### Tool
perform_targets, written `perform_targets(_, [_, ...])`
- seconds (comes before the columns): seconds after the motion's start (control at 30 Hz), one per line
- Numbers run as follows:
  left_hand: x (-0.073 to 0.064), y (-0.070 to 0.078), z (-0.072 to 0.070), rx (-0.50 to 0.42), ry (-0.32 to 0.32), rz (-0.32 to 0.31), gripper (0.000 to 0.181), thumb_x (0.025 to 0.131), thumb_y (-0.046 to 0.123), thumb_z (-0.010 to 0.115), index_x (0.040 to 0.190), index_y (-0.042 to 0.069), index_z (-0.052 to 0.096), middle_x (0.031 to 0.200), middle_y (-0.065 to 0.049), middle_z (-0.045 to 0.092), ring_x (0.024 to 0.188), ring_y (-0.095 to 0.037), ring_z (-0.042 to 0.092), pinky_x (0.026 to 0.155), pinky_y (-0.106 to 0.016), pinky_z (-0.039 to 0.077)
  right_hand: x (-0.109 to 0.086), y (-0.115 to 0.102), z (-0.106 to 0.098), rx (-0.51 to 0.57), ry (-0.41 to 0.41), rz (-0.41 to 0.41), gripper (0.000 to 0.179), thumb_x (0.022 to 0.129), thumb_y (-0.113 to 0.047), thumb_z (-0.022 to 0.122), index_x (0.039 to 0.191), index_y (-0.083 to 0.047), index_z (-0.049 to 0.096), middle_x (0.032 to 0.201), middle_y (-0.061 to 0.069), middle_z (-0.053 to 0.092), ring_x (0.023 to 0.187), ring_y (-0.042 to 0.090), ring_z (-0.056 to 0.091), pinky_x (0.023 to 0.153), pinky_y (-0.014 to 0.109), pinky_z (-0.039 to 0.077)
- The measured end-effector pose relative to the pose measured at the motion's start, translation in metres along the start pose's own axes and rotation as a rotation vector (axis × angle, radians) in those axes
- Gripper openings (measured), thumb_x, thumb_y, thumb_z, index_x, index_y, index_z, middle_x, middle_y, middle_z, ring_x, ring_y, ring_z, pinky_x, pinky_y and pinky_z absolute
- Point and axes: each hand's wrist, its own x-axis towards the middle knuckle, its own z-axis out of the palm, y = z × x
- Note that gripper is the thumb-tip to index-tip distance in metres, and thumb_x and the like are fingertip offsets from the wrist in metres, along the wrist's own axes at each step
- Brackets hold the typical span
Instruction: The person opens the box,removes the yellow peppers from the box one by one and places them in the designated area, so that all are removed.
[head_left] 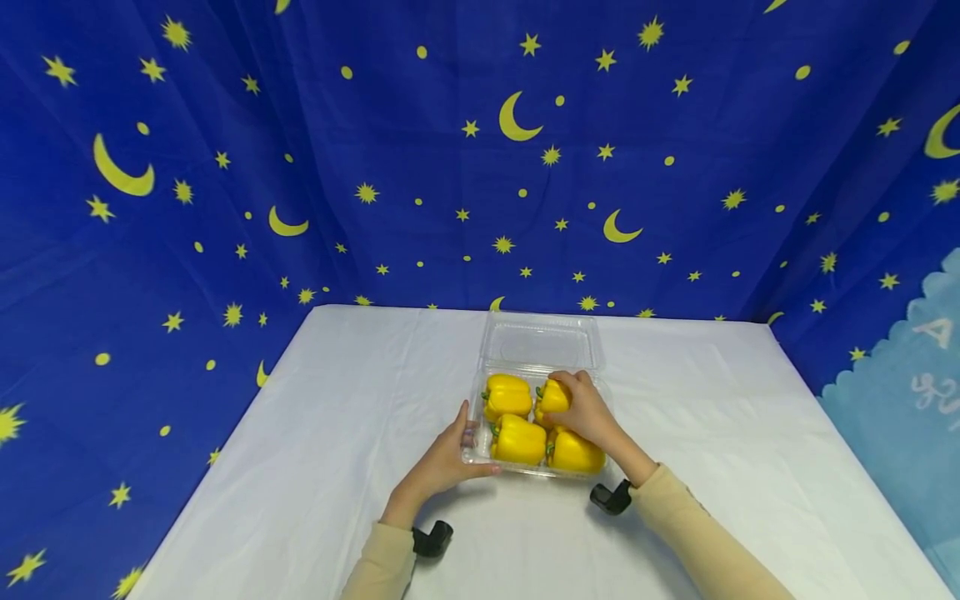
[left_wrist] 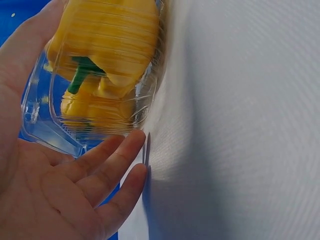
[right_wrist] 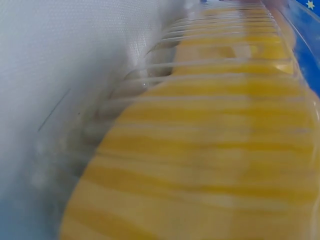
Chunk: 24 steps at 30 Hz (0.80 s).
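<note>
A clear plastic clamshell container [head_left: 474, 457] stands on the table with its hinged lid [head_left: 542, 340] laid back. Several yellow bell peppers with green stems sit inside, among them a front-left one [head_left: 519, 440], a back-left one [head_left: 508, 397] and a front-right one [head_left: 576, 452]. My right hand [head_left: 587, 408] grips the back-right bell pepper [head_left: 552, 398], fingers over its far side and thumb nearer me. At the container's front-left corner my left hand [head_left: 447, 454] rests with spread fingers along the side and thumb at the front. Ribbed plastic and yellow peppers [right_wrist: 210, 145] fill the right wrist view, blurred.
White cloth covers the table [head_left: 360, 400]. A blue curtain [head_left: 420, 167] with yellow moons and stars hangs behind it and along the sides. Black wrist devices sit on the left [head_left: 432, 540] and right [head_left: 611, 497] wrists, close above the cloth.
</note>
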Motion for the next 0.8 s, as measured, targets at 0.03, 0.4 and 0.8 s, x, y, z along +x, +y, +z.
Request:
perform_targets(0.03, [0.0, 0.0, 0.0, -0.002, 0.001, 0.002, 0.123, 0.069, 0.045, 0.082, 0.154, 0.006, 0.001, 0.148, -0.018, 0.04, 0.129, -0.031, 0.046, 0.109, -0.051, 0.039, 0.0, 0.001, 0.0, 0.009, -0.002, -0.001, 0.067, 0.074, -0.019, 0.079, 0.133, -0.005, 0.05, 0.111, 0.021, 0.046, 0.095, 0.03, 0.054, 0.088, 0.049, 0.052])
perform_targets(0.4, [-0.001, -0.001, 0.0, -0.021, -0.003, 0.003, 0.122, 0.07, 0.043, 0.082, 0.154, 0.008, 0.001, 0.149, -0.019, 0.039, 0.13, -0.033, 0.045, 0.108, -0.052, 0.039, 0.003, 0.009, 0.001, 0.079, 0.023, -0.015, 0.064, 0.074, -0.018, 0.08, 0.131, -0.009, 0.052, 0.11, 0.019, 0.046, 0.098, 0.031, 0.052, 0.094, 0.052, 0.048])
perform_targets(0.8, [-0.001, -0.001, 0.001, -0.031, 0.004, 0.015, 0.121, 0.07, 0.042, 0.082, 0.154, 0.006, 0.002, 0.147, -0.019, 0.04, 0.127, -0.032, 0.046, 0.107, -0.051, 0.041, 0.002, 0.013, 0.002, 0.062, 0.077, -0.093, 0.065, 0.073, -0.022, 0.082, 0.13, -0.006, 0.055, 0.111, 0.018, 0.052, 0.097, 0.029, 0.052, 0.094, 0.051, 0.046])
